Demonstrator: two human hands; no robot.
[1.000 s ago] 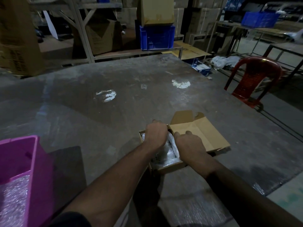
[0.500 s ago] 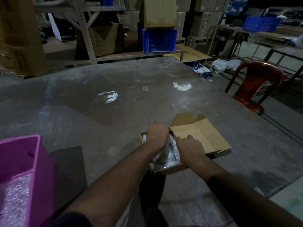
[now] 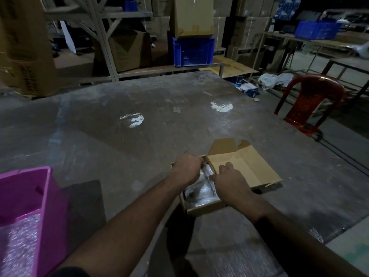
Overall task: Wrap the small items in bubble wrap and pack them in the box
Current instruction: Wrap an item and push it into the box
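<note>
Both hands curl into the box (image 3: 205, 209): left hand (image 3: 186, 166) at its ten o'clock corner, right hand (image 3: 231, 181) at three o'clock, gripping the bubble-wrapped bundle (image 3: 199, 193) between them.

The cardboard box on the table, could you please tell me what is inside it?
The cardboard box holds shiny bubble wrap bundles. What they wrap is hidden, and the left hand and right hand cover the rest of the inside.
</note>
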